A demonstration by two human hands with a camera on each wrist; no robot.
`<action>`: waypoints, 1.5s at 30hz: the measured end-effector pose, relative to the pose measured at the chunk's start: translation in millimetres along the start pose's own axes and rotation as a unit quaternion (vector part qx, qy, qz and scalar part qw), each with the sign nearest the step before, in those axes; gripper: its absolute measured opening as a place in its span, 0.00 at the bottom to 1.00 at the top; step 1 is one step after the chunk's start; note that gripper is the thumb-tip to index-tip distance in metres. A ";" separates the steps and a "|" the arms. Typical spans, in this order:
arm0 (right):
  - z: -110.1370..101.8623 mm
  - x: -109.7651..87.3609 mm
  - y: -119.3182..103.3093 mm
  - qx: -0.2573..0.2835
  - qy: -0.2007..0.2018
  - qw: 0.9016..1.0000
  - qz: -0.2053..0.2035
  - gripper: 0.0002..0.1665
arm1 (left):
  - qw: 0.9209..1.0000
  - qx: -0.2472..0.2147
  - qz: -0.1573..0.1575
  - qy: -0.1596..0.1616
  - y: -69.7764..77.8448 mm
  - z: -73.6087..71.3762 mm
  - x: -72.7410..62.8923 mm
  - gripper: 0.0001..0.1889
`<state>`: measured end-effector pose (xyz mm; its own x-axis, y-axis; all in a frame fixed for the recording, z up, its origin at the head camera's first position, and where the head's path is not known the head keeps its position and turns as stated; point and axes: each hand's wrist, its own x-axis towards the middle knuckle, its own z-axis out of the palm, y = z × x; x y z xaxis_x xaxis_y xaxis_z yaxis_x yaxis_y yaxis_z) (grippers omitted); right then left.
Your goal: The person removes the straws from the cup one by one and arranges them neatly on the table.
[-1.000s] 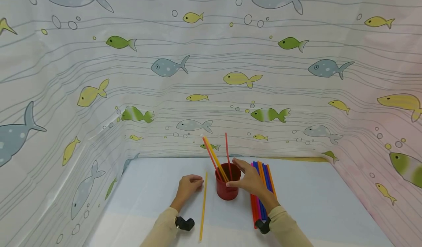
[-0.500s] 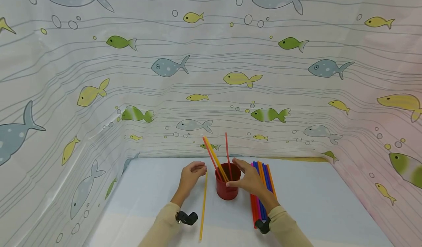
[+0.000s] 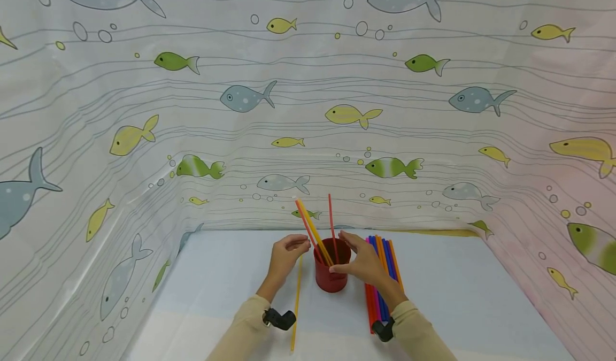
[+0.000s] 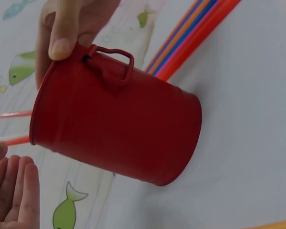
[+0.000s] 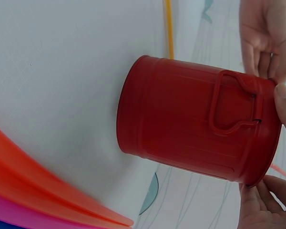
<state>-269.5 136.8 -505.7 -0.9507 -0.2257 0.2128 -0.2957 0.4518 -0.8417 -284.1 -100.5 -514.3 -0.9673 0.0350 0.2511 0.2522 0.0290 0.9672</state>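
A small red metal bucket [image 3: 331,282] stands upright on the white table. Several red and yellow straws [image 3: 312,223] lean out of it to the left, and a single red straw [image 3: 332,216] rises nearly straight. My right hand [image 3: 364,262] grips the bucket's rim from the right, its thumb [image 4: 62,45] on the near side and fingers across the mouth. Beside the rim on the left is my left hand [image 3: 285,256], its fingers [image 4: 29,191] fairly straight and holding nothing, the thumb close to a leaning red straw. The wire handle [image 5: 219,102] hangs against the bucket's side.
A row of red, pink, blue and orange straws [image 3: 387,251] lies to the bucket's right, partly under the right forearm. To the left lies one yellow straw [image 3: 298,291], partly covered by the left wrist camera. A fish-print curtain [image 3: 308,93] surrounds the table.
My left hand has risen from the table and moved right, up to the bucket's rim. My right hand and the bucket have stayed in place.
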 end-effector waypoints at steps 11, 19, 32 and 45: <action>0.7 0.8 -1.0 -0.002 0.003 1.000 -0.007 0.59 | 0.999 0.050 0.011 -0.002 5.9 9.1 -1.5 0.16; 0.3 0.3 -2.6 0.006 0.003 1.000 -0.009 0.59 | 1.000 0.021 0.011 0.019 2.8 13.2 2.7 0.15; 0.2 0.1 -1.0 -0.001 0.007 1.000 -0.005 0.59 | 0.999 0.004 0.029 0.038 6.3 13.8 4.4 0.13; 0.4 -1.1 0.8 0.006 0.001 1.000 -0.003 0.61 | 0.991 -0.102 0.062 0.052 20.8 7.2 7.2 0.18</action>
<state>-268.6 137.0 -506.9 -0.9490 -0.2263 0.2195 -0.3005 0.4391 -0.8467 -285.7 -92.5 -492.6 -0.9291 -0.0772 0.3616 0.3697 -0.1719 0.9131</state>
